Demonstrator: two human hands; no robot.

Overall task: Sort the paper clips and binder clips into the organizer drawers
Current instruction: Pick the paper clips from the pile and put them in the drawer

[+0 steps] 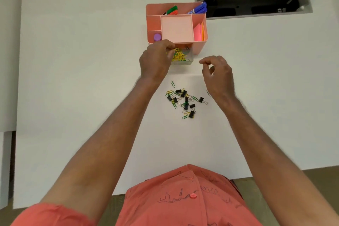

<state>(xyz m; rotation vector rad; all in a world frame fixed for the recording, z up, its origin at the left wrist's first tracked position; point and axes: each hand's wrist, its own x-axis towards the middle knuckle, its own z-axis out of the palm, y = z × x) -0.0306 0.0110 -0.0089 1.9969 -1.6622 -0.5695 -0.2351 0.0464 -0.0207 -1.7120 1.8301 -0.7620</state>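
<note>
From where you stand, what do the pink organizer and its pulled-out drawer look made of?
The pink organizer looks like matte moulded plastic: thin, even walls, rounded corners, no grain. The drawer seems to be clear plastic, since the yellow paper clips show through its walls.

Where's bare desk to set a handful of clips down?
Free: the wide stretch left of the left hand and pink organizer, and the desk right of the right hand, below the cable hatch. Crowded: the clip pile between the forearms and the open clear drawer.
</note>
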